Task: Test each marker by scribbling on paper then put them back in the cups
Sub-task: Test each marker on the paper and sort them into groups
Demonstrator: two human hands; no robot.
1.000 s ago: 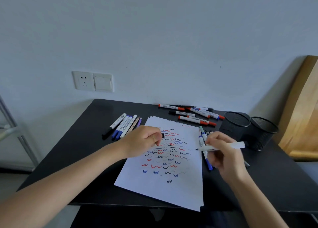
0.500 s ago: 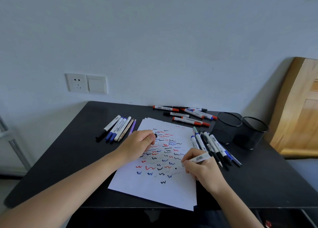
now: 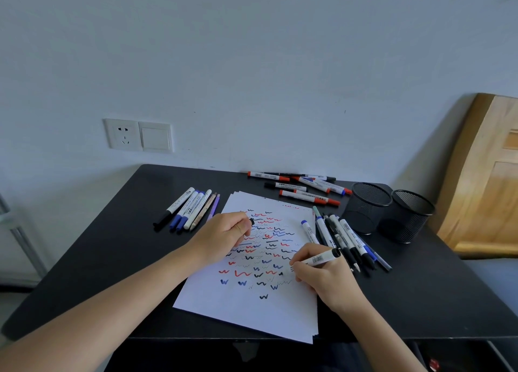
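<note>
A stack of white paper covered in red, blue and black squiggles lies in the middle of the black table. My right hand grips a white marker with its tip down on the sheet near a small black mark. My left hand rests on the paper's upper left part and pinches a small black cap. Two black mesh cups stand side by side at the right. Loose markers lie in three groups: left, far and right of the paper.
A wooden panel leans against the wall behind the cups. A wall socket and switch sit above the table's far left corner. A metal frame stands at the left edge.
My right hand brought the marker from above the right-hand marker pile down onto the paper, tip now touching the sheet. The left hand stayed put with the cap.
</note>
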